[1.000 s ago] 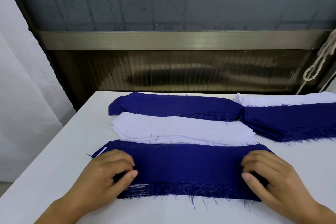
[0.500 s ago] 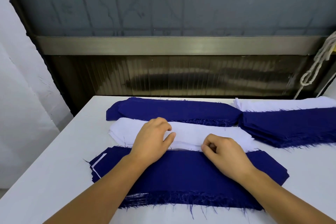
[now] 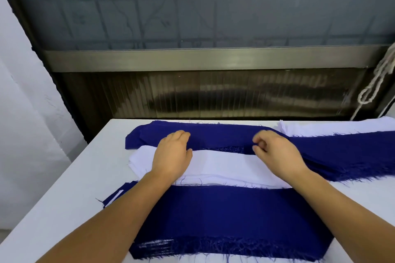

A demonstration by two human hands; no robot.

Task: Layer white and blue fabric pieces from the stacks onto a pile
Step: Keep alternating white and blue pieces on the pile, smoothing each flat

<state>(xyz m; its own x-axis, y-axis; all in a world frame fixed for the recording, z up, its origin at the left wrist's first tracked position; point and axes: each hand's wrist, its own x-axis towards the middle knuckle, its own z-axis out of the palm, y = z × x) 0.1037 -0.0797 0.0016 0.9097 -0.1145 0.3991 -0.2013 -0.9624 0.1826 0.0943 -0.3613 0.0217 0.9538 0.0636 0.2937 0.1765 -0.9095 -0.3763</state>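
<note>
White surface (image 3: 64, 203) carries pile (image 3: 224, 215), blue on top, lower centre of frame. White stack (image 3: 224, 166) just behind it; blue stack (image 3: 218, 134) behind that. More blue (image 3: 342, 151) and white (image 3: 342, 127) fabric at right edge. Rope (image 3: 376, 83) hangs upper right. Both forearms cross over pile and white stack. Left hand (image 3: 173, 153) flat, fingers relaxed on blue stack edge. Right hand (image 3: 275, 151) curled, fingertips pinching blue stack's near edge.

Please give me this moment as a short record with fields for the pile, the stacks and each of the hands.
pile: layered blue and white fabric pile at the near table edge, blue piece on top
white stack: flat white fabric stack just behind the pile
blue stack: dark blue fabric stack behind the white one
left hand: fingers resting on the blue stack
right hand: fingers curled at the blue stack's near edge; grip unclear
surface: white table
</note>
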